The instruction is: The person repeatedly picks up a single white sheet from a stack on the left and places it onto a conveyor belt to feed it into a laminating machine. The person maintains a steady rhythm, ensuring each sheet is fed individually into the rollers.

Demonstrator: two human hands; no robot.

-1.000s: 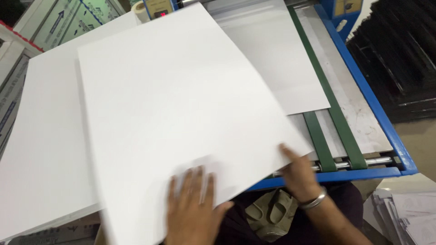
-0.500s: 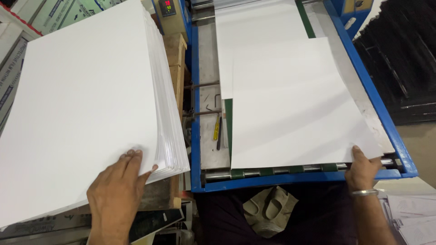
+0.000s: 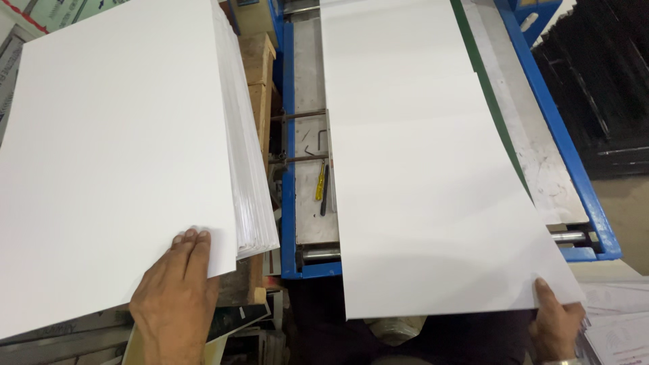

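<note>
A thick stack of large white sheets (image 3: 115,149) lies at the left, its edges fanned on the right side. My left hand (image 3: 177,297) rests flat on the stack's near right corner, fingers on the top sheet. On the blue-framed conveyor machine (image 3: 289,203) a single large white sheet (image 3: 419,196) lies lengthwise and hangs out past the near end. My right hand (image 3: 556,321) grips that sheet's near right corner, thumb on top.
A yellow-handled screwdriver (image 3: 320,182) and an angled key lie on the metal strip beside the belt. A green belt (image 3: 493,101) and grey bed show to the right of the sheet. Loose printed papers (image 3: 618,324) lie at the lower right. Dark stacked material fills the far right.
My right hand has pulled the sheet toward me, off the machine's near end. My left hand stays on the stack's corner. A second earlier both hands were laying a sheet on the stack.
</note>
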